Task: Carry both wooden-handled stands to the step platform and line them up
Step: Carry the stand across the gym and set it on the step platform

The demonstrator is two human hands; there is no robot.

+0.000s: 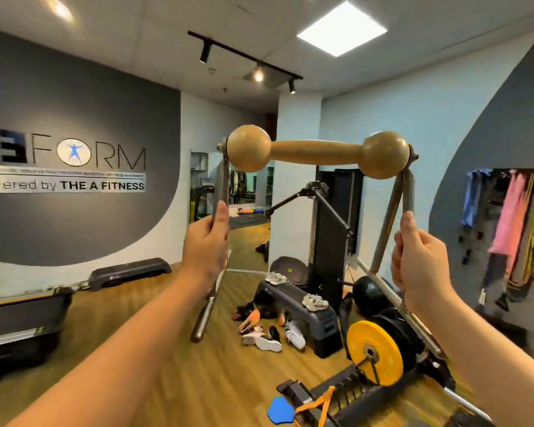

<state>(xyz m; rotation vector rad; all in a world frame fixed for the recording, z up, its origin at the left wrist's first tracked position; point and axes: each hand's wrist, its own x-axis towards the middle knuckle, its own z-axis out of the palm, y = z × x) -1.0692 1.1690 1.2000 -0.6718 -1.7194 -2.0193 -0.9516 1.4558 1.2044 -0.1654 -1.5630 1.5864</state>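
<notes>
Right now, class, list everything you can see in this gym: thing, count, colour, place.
wooden-handled stand: one, tan wood on steel legs, held up at centre
step platform: one, dark grey, by left wall
second step platform: one, dark grey, centre floor, white shoes on top
loose shoes: several, mixed colours, floor beside it
weight plate: one, yellow, on a rack, lower right
resistance bands: several, blue, pink, yellow, right wall
left hand: grips left leg
right hand: grips right leg

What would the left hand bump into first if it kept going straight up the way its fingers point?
Probably the left wooden ball of the stand whose metal leg the left hand grips; depth is unclear.
</notes>
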